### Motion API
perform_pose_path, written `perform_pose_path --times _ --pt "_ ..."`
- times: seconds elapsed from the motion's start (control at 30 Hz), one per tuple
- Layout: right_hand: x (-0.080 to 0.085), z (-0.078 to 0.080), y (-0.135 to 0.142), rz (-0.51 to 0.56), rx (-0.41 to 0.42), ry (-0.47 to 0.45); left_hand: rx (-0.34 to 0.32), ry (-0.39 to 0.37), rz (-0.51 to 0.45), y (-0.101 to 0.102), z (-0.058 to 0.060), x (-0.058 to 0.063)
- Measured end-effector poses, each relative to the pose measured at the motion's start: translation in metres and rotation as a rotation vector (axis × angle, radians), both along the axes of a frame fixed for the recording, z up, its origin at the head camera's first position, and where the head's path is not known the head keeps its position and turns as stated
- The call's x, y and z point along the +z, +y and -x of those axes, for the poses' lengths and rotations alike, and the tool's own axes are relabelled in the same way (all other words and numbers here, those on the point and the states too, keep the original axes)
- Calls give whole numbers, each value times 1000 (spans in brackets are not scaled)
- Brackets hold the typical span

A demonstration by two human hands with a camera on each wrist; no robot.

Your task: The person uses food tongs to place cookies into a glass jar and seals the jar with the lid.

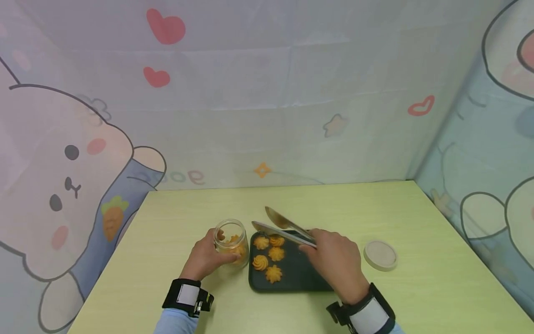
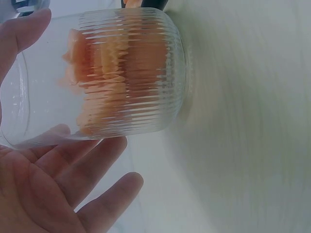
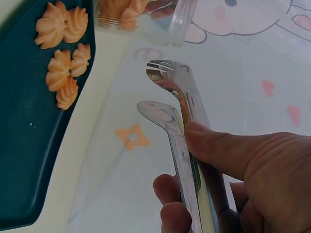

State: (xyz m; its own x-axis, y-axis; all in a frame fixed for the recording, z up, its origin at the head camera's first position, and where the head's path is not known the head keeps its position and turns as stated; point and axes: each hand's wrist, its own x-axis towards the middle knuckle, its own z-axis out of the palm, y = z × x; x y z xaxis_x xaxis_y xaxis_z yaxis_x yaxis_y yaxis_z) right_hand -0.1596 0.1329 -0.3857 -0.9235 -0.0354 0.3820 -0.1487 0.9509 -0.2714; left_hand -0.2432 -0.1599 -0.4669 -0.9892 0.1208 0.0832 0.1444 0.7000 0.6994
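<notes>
A clear glass jar [image 1: 231, 226] with ribbed lower walls stands on the table, left of a dark green tray [image 1: 298, 273]. My left hand [image 1: 206, 260] holds it, thumb on one side and fingers round the other. Through the glass, several piped butter cookies [image 2: 109, 73] show in its lower part. Metal tongs [image 1: 288, 226] are in my right hand [image 1: 337, 260], gripped between thumb and fingers above the tray. Their tips stand apart with nothing between them, pointing toward the jar. Several more cookies [image 3: 59, 68] lie along the tray's left side.
To the right of the tray a round pale lid [image 1: 380, 255] lies flat on the light yellow table [image 1: 434, 287]. Behind the table hangs a printed cloth [image 1: 250, 93] with hearts and cartoon animals; more printed cloth flanks both sides.
</notes>
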Motion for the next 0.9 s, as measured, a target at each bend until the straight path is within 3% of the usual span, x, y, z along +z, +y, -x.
perform_pose_path --times 0.9 --pt "-38 -9 10 -11 -31 -131 1 -4 -1 1 -2 3"
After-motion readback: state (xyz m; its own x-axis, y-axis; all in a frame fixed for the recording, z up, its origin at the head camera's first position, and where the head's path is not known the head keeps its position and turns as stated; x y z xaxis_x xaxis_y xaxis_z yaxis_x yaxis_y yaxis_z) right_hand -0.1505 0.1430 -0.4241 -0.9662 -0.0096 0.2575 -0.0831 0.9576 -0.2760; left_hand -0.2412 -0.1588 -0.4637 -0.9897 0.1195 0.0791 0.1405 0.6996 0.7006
